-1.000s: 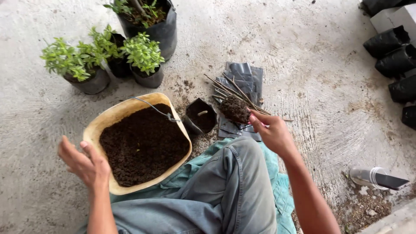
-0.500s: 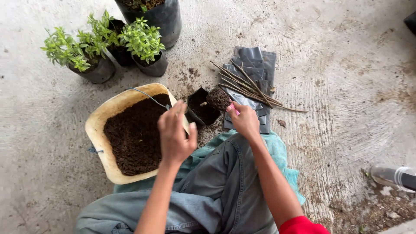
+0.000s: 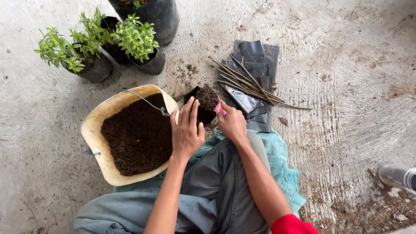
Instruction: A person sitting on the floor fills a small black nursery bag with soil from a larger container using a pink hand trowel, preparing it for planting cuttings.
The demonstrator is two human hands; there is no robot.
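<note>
My right hand (image 3: pixel 232 123) grips a pink-handled scoop heaped with dark soil (image 3: pixel 208 98), held right over a small black grow bag (image 3: pixel 200 113) on the concrete floor. My left hand (image 3: pixel 186 132) reaches to that bag's left side, fingers apart against its rim; a firm hold cannot be told. To the left sits a cream tub (image 3: pixel 96 122) filled with dark soil (image 3: pixel 136 138), a wire handle across its rim.
Behind the bag lie flat black grow bags (image 3: pixel 255 60) with a bundle of thin brown sticks (image 3: pixel 251 86) on top. Small leafy plants in black bags (image 3: pixel 95 43) stand at the far left. A clear bottle (image 3: pixel 396 177) lies at the right edge. My knees rest on a teal cloth (image 3: pixel 281 164).
My right hand carried the soil-laden scoop leftward from over the flat bags to above the small bag. My left hand swung from beside the tub across to the bag's rim.
</note>
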